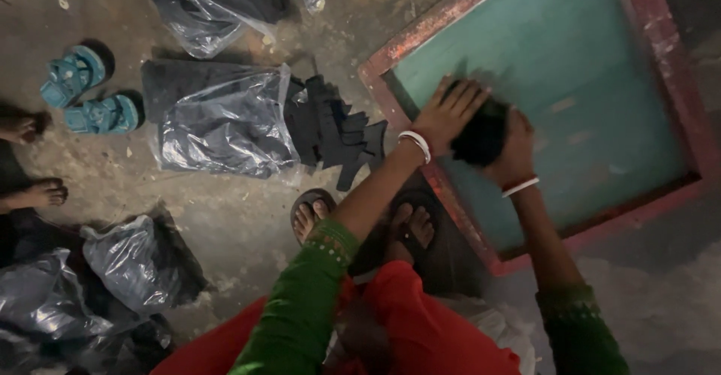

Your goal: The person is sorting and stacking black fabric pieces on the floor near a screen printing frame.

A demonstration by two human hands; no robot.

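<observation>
My left hand (449, 112) lies flat, fingers spread, on the teal mesh of a wide screen frame with a worn red wooden border (420, 33), pressing against a dark bundle of black cloth (481, 134). My right hand (515, 149) is curled around the other side of that bundle, so both hands are close together with the cloth clamped between them, near the frame's lower left corner. The frame lies on the grey concrete floor (225, 210). To its left sits a stack of cut black fabric pieces (330, 131), just beside a clear plastic bag of dark cloth (225, 123). A pair of teal sandals (86, 93) lies well apart, further left.
</observation>
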